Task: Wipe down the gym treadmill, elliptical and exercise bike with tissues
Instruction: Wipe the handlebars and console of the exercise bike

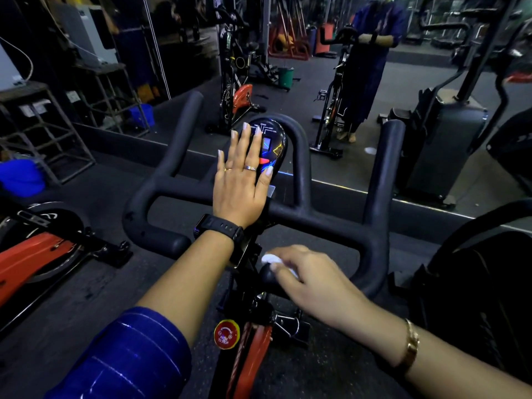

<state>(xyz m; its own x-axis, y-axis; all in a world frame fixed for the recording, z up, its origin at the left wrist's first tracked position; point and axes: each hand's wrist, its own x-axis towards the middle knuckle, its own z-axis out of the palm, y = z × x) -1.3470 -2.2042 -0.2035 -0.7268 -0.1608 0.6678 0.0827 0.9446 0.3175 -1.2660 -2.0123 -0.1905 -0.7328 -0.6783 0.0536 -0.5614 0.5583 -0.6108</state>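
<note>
The tissue (269, 259) is seen as a small white wad, pinched under the curled fingers of the right hand (311, 275) and pressed on the black knob (267, 277) below the handlebar (316, 220) of the exercise bike (253, 358). The left hand (241, 182) is laid flat on the console (275, 145), fingers straight. The tissue is judged light, soft and easily torn, best kept bunched under the fingertips. The bike is judged heavy and rigid; the knob may turn when rubbed.
</note>
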